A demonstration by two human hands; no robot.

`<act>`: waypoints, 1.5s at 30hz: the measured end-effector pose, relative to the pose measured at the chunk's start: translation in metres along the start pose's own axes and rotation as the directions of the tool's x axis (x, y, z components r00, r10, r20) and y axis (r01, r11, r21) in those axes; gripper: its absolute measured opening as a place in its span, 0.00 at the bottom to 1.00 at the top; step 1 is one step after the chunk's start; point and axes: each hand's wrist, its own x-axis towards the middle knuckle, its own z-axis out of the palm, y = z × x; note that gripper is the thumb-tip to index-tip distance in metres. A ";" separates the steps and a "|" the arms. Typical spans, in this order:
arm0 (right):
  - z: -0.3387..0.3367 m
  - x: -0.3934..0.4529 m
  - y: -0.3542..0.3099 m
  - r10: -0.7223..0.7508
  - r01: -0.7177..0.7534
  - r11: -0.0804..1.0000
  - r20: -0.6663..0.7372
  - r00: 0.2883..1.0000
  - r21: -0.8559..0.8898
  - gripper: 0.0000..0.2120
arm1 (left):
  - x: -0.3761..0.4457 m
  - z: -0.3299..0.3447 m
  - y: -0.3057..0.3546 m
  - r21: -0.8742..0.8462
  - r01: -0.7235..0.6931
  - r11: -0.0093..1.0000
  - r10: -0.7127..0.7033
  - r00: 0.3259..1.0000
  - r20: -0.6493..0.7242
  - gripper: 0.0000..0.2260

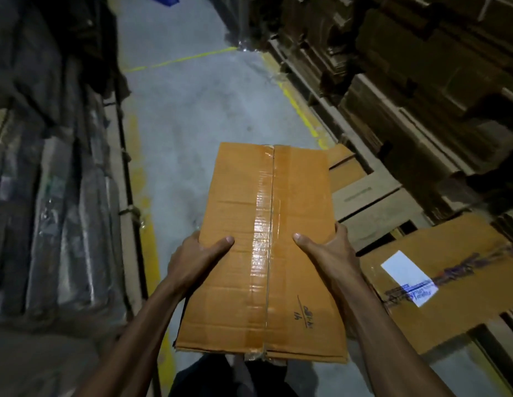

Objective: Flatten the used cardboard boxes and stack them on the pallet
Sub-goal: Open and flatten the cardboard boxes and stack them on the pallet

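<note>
I hold a brown cardboard box in front of me above the floor, its top seam sealed with clear tape running lengthwise. My left hand grips its left edge, thumb on top. Opposite it, my right hand grips the right edge, thumb on top and fingers around the side. Handwritten marks sit near the box's near right corner. To the right, another box with a white label lies low beside several more boxes.
A grey concrete aisle with yellow lines runs ahead. Dark wrapped goods line the left side. Tall stacks of flattened cardboard fill the right side. My legs show below the box.
</note>
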 end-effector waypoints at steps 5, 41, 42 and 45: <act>0.052 0.009 0.014 0.051 -0.046 0.998 0.109 0.993 -0.049 0.49 | 0.020 -0.009 -0.056 -0.041 0.119 0.992 -0.117 0.992 0.038 0.31; 0.439 0.158 0.314 0.015 -0.022 0.973 -0.034 0.999 -0.230 0.44 | 0.226 0.122 -0.507 0.027 0.166 0.986 -0.160 0.977 -0.139 0.29; 0.440 0.158 0.315 0.000 -0.010 0.973 -0.043 0.999 -0.232 0.43 | 0.228 0.123 -0.510 0.023 0.156 0.987 -0.151 0.978 -0.140 0.27; 0.439 0.157 0.320 -0.021 0.015 0.975 -0.027 0.999 -0.223 0.41 | 0.228 0.126 -0.514 -0.014 0.145 0.989 -0.145 0.980 -0.137 0.25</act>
